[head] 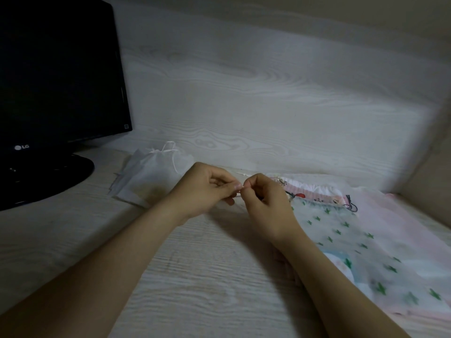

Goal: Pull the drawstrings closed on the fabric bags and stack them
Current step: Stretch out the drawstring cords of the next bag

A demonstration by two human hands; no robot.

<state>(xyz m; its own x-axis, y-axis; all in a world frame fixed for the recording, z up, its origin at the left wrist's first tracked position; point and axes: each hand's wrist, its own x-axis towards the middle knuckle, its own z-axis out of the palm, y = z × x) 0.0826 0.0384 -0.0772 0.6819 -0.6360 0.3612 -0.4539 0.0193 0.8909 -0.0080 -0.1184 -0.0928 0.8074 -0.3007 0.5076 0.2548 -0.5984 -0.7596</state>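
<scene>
Left hand [207, 189], right hand [266, 203]: each grip pinched on a thin drawstring [238, 194] above the bench [195, 276]. Cinched white bag [151, 172] rear left, cactus-print bag [341, 230] right. Fabric likely light and limp; hold the cord ends

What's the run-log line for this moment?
left hand: pinches drawstring; right hand: pinches drawstring; white bag: cinched, beside monitor; cactus-print bag: on table

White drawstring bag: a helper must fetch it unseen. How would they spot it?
Find the black monitor at the desk's left. Just right of its base lies the white drawstring bag. Unlike the cactus-print bag at right, it is plain white, its neck cinched with ribbon.
</scene>
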